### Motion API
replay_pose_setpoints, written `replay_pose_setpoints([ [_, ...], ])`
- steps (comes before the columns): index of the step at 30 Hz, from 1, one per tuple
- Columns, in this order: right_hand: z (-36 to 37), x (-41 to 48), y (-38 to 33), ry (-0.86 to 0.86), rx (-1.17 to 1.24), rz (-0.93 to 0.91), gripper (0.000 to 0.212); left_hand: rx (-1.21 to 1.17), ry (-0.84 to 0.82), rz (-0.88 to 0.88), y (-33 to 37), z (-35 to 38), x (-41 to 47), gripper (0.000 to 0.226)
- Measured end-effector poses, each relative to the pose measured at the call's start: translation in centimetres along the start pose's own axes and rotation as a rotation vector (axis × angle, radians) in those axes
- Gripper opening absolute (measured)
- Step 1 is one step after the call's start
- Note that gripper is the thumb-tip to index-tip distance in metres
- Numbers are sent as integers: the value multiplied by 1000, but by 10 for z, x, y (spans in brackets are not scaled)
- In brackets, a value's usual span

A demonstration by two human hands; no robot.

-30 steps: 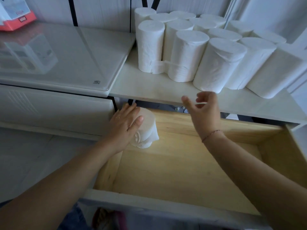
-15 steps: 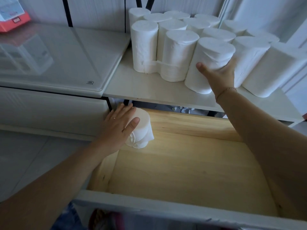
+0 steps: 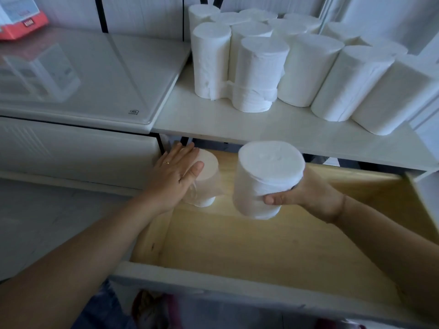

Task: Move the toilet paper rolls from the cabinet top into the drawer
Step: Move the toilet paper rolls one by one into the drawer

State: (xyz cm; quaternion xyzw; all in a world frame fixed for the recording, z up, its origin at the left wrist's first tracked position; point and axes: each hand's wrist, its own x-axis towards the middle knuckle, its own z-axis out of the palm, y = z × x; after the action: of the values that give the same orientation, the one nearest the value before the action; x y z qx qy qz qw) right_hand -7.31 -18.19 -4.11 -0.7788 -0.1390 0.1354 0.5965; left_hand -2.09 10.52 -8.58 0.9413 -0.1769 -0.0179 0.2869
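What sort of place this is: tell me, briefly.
Probably a home storage corner: toilet paper rolls stacked on a white cabinet top, an open wooden drawer beneath, a glass-topped appliance alongside.

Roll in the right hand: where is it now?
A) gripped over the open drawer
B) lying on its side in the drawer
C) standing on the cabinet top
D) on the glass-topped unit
A: the right hand grips the roll over the drawer and its wooden floor.
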Motion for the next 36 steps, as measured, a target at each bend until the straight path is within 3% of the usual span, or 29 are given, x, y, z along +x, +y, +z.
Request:
replay_pose_setpoints([
  [3, 10, 7, 34, -11, -60, 127, 80, 15, 7, 9, 0, 0, -1, 82],
  [9, 8, 3, 63, -50, -123, 260, 91, 42, 5, 4, 2, -1, 0, 70],
  [12, -5, -4, 53, -222, -35, 437, 85, 44, -1, 0, 3, -3, -1, 70],
  [16, -4, -1, 40, -249, 181, 723, 84, 19, -15, -7, 3, -4, -1, 70],
  [22, 69, 9, 23, -160, 496, 708, 54, -19, -16, -14, 4, -4, -3, 71],
  [30, 127, 37, 11, 23, 629, 712, 64, -61, 18, -6, 4, -5, -2, 71],
  [36, 136, 48, 9, 9, 626, 677, 57, -61, 20, -11, 4, -3, 0, 71],
])
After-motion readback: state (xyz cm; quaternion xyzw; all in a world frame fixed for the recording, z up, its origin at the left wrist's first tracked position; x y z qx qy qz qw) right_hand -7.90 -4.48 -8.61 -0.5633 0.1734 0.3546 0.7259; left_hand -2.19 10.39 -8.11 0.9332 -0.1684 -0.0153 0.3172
